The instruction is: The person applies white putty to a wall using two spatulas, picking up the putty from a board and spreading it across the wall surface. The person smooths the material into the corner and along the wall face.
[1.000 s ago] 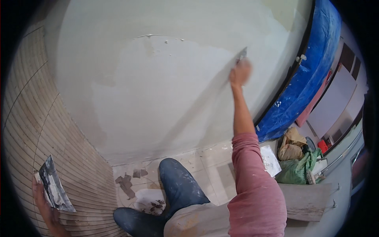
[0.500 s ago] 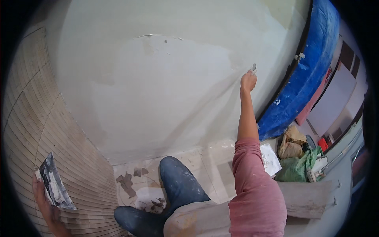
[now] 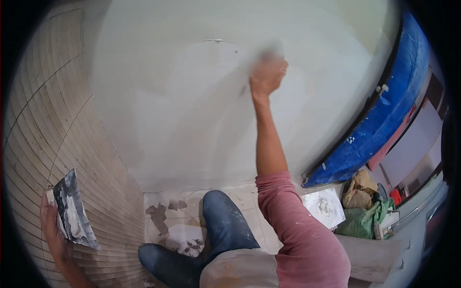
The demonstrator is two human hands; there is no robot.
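Broad, pale plastered wall (image 3: 192,125) spreads across 12 o'clock, patched in greyish and whiter tones; beige ribbed cladding with narrow dark grooves (image 3: 53,129) runs down 9 o'clock; pale tiled floor (image 3: 247,204) lies toward 6. Blue plastic sheeting, pale-flecked, along a dark edge (image 3: 384,115), curves between 2 and 3 o'clock; legs in dark blue, dust-marked trousers (image 3: 225,216) bend between 6 and 7; dusty pink sleeve (image 3: 307,225) reaches up from 5. Crumpled green plastic bag (image 3: 365,221) sits at 4 o'clock, a tan bag (image 3: 357,192) just above it; flat white sheet with residue (image 3: 314,201) lies beside the green one.

Dark grey, slightly curved metal plate (image 3: 64,193) stands tilted at 8 o'clock, in front of the cladding; left hand (image 3: 54,235) grasps it from its outer side, fingers bent around that edge. Right hand (image 3: 268,79) is at 1 o'clock, over the wall; fingers curl on a greyish hand tool (image 3: 271,50), badly blurred; whether its end touches the wall, cannot tell. White paste (image 3: 72,218) streaks the plate's face; thin raised white ridge (image 3: 213,40) marks the wall near 12.
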